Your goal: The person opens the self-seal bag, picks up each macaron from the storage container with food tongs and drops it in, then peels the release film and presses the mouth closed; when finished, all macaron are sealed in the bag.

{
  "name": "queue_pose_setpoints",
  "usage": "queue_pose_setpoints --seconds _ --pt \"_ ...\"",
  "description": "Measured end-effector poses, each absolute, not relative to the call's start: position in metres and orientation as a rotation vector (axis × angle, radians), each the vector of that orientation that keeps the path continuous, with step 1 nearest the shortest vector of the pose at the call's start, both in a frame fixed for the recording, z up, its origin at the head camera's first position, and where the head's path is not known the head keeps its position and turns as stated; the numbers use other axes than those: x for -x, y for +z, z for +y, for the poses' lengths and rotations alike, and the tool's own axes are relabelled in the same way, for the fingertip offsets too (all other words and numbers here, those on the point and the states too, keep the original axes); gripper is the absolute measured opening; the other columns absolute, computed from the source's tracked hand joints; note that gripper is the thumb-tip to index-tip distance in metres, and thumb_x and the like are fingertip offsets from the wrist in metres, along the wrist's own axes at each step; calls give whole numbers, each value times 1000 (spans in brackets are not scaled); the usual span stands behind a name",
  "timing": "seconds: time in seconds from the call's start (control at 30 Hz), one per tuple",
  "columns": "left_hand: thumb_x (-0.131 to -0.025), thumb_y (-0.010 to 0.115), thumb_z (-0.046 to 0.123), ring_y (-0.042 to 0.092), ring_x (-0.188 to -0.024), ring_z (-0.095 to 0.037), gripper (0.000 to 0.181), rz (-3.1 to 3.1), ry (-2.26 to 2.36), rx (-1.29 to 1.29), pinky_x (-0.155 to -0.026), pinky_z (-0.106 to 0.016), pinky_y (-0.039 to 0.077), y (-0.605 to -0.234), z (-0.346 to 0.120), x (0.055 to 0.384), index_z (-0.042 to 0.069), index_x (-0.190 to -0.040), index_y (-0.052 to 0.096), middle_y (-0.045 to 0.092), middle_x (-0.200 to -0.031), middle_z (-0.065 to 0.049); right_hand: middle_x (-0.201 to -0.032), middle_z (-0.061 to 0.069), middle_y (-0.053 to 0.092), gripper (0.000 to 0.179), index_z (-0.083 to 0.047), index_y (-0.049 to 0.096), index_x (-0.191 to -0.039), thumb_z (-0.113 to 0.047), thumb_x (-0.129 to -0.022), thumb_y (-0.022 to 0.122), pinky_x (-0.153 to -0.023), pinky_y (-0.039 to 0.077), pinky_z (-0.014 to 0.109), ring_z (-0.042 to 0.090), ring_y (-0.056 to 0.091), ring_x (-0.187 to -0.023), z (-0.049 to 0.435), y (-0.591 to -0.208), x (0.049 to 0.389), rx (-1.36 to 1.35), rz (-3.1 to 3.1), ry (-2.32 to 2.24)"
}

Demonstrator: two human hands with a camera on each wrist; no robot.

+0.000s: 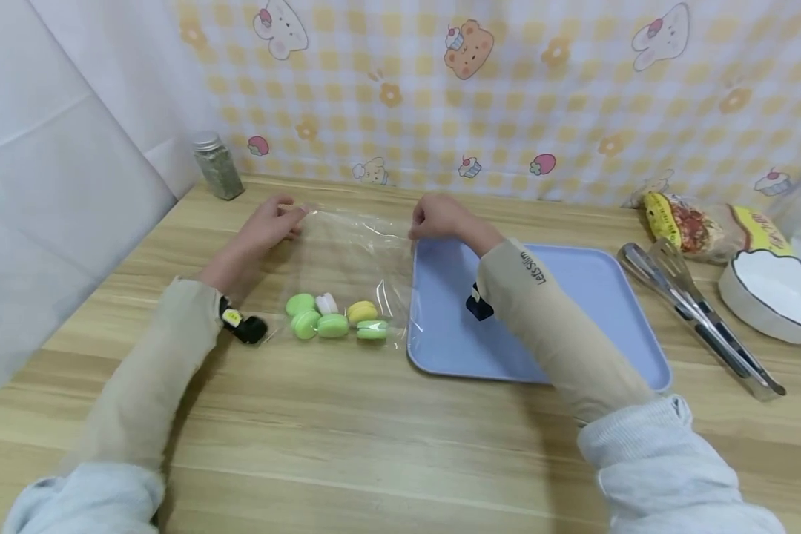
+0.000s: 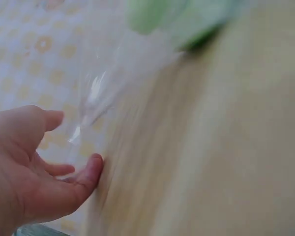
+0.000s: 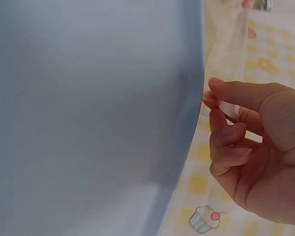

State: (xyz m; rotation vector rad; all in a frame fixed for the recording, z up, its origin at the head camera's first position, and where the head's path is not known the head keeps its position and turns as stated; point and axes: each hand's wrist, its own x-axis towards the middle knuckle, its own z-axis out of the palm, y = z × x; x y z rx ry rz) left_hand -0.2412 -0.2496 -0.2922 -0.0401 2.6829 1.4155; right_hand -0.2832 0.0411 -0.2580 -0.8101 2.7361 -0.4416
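A clear plastic bag [image 1: 354, 248] lies on the wooden table with several macarons in its lower end: green ones [image 1: 332, 325], a yellow one [image 1: 363, 312] and a white one [image 1: 326, 303]. My right hand [image 1: 438, 218] pinches the bag's far right corner between thumb and index finger, the other fingers curled in, as the right wrist view shows. At the far left corner is my left hand [image 1: 271, 225]. In the left wrist view its thumb [image 2: 91, 171] and fingers stand apart, with the bag's edge close beside them.
A blue tray [image 1: 541, 311] lies right of the bag, under my right forearm. Beyond it are metal tongs [image 1: 701, 319], a white bowl [image 1: 774, 297] and a yellow food packet [image 1: 714, 226]. A glass jar of dried herbs [image 1: 218, 167] stands at the back left, near a checked curtain [image 1: 400, 119].
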Motion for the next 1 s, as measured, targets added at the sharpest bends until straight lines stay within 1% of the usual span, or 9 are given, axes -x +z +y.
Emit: queue_pose_setpoints --seconds 0.03,0.1,0.17,0.23,0.3,0.4,0.7,0.9,1.0 --pt "-96 42 45 53 -100 -27 73 2649 1393 41 -87 -35 45 -288 -251 231 -6 -143 17 45 -124 -28 -58 -1 46 22 -5 60 -68 -16 -86 64 -56 34 26 13 42 -57 42 -258 284 816 2735 -464" --pt "-95 38 54 51 -99 -31 84 2601 1308 23 -90 -41 42 -280 -255 208 -6 -144 6 44 -121 -28 -56 -2 43 24 -6 57 -65 -15 -86 63 -56 32 26 12 39 -56 44 -258 284 841 2729 -488" --pt "-93 40 56 52 -93 -30 86 2573 1196 -50 -85 -42 44 -274 -258 184 -6 -143 7 50 -111 -24 -54 -2 40 25 -7 55 -63 -14 -86 63 -55 30 25 11 37 -54 47 -257 284 864 2728 -489" --pt "-92 48 52 52 -86 -26 82 2524 1124 -137 -78 -38 45 -271 -260 161 -5 -141 13 53 -100 -18 -54 -3 41 24 -8 56 -63 -13 -86 62 -55 30 25 11 37 -53 49 -255 284 872 2733 -487" --pt "-91 57 41 55 -87 -22 77 2464 1119 -214 -73 -34 47 -270 -260 142 -4 -139 17 57 -99 -14 -55 -2 41 24 -7 56 -63 -13 -85 61 -55 30 25 11 37 -53 51 -253 284 872 2741 -482" --pt "-88 66 28 58 -90 -23 75 2380 1189 -282 -72 -34 51 -271 -260 127 -3 -138 20 60 -102 -15 -57 -2 45 21 -5 60 -66 -12 -86 61 -56 32 26 12 39 -55 51 -253 283 864 2747 -478" --pt "-85 67 9 62 -86 -29 67 2171 1337 -312 -75 -41 53 -270 -279 126 -5 -136 25 57 -97 -20 -65 1 55 16 -2 68 -78 -13 -87 62 -59 35 26 14 44 -61 46 -252 283 880 2752 -481" --pt "-84 69 13 61 -84 -28 71 2149 1278 -248 -73 -41 54 -270 -282 130 -2 -138 26 54 -100 -20 -59 -1 49 18 -4 62 -69 -12 -85 62 -58 34 26 13 41 -58 41 -254 285 879 2788 -390" --pt "-87 67 17 59 -91 -29 71 2173 1246 -247 -77 -40 53 -268 -286 129 1 -140 24 51 -112 -22 -64 2 54 15 -2 64 -74 -13 -85 62 -61 38 27 15 46 -62 41 -253 285 866 2805 -374"
